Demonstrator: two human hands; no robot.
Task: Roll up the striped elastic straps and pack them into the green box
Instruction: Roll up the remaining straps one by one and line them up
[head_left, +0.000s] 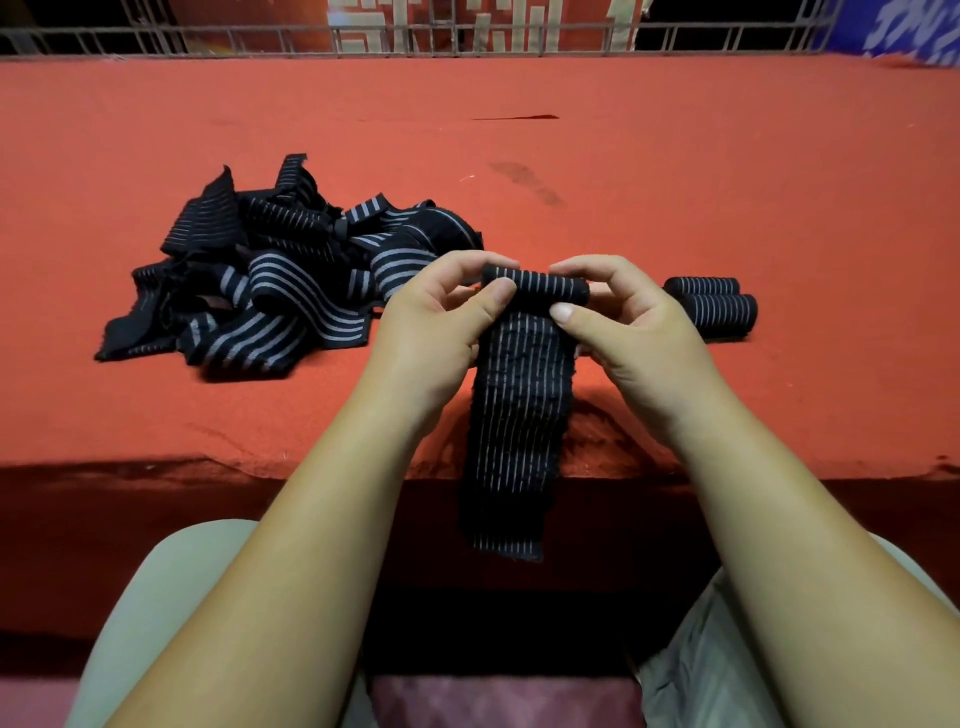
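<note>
A black elastic strap with thin pale stripes is partly rolled at its far end, and its loose tail hangs over the table's front edge toward my lap. My left hand pinches the left end of the roll with thumb and fingers. My right hand pinches the right end the same way. A tangled pile of unrolled striped straps lies left of my hands. Two finished rolls lie side by side just right of my right hand. No green box is in view.
The table is covered in red cloth, with its front edge just below my wrists. A metal railing runs along the far side. My knees in pale trousers sit under the table edge.
</note>
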